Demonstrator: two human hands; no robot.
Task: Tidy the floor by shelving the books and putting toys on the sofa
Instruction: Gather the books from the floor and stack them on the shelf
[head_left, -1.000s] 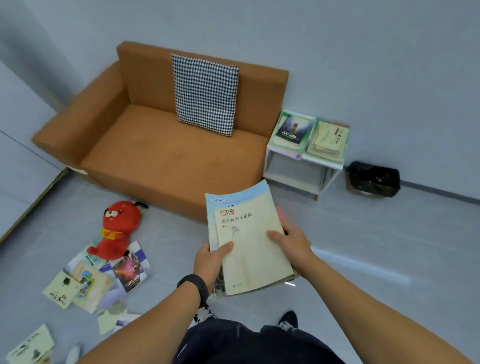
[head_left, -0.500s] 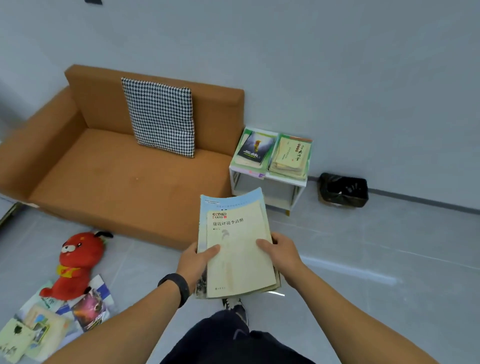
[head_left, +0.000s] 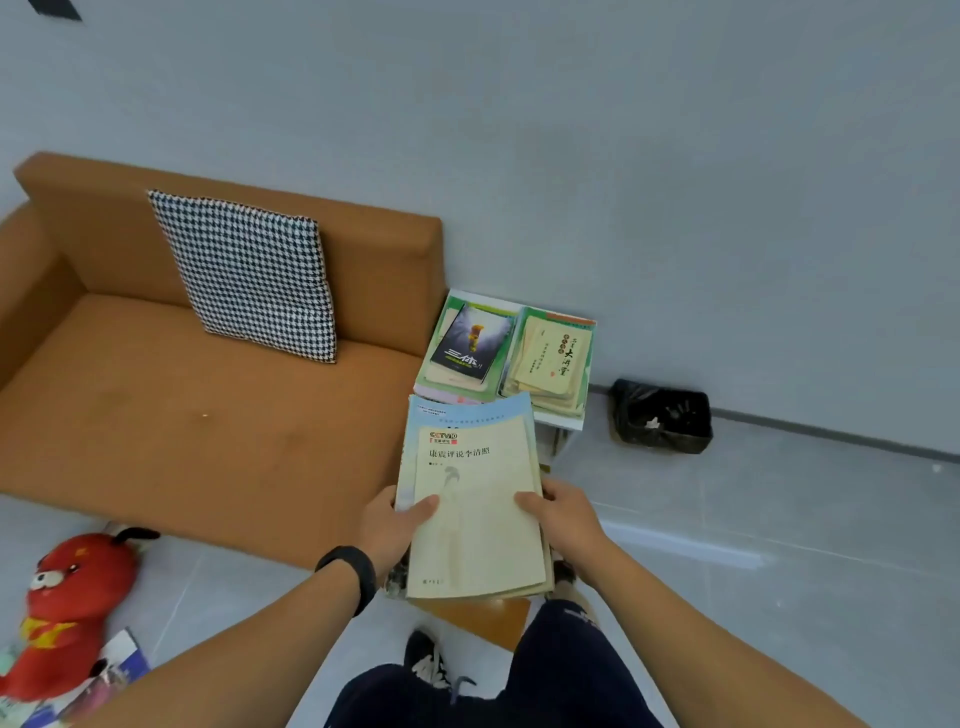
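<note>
A: We hold a stack of books (head_left: 470, 499) in both hands, out in front of us, above the floor at the sofa's (head_left: 208, 426) right end. The left hand (head_left: 387, 525) grips the left edge with its thumb lying on the cream top cover; the right hand (head_left: 563, 512) grips the right edge the same way, fingers curled beneath.

B: How do we judge the handling?

A: They look like thin paperbacks, so the stack is probably light but floppy, and the smooth covers could slide over one another. The top book is smaller than the blue one under it, so it sits loose. We reckon a hold on both long edges, thumbs pressing down, is the right one; a one-handed hold at a corner would let them fan out.

B: And where do they go?

A: The small white shelf (head_left: 563, 421) stands just beyond the stack's far edge, right beside the sofa. Two piles already lie on top: a dark-covered one (head_left: 467, 343) on the left, a cream one (head_left: 553, 358) on the right. We would set ours down flat on one of them, squared up so nothing tips.

B: What else is left?

A: A red plush toy (head_left: 72, 608) lies on the floor at lower left, touching more books (head_left: 122, 670). A checked cushion (head_left: 249, 270) leans on the sofa back, and a black bin (head_left: 662, 415) sits by the wall.
</note>
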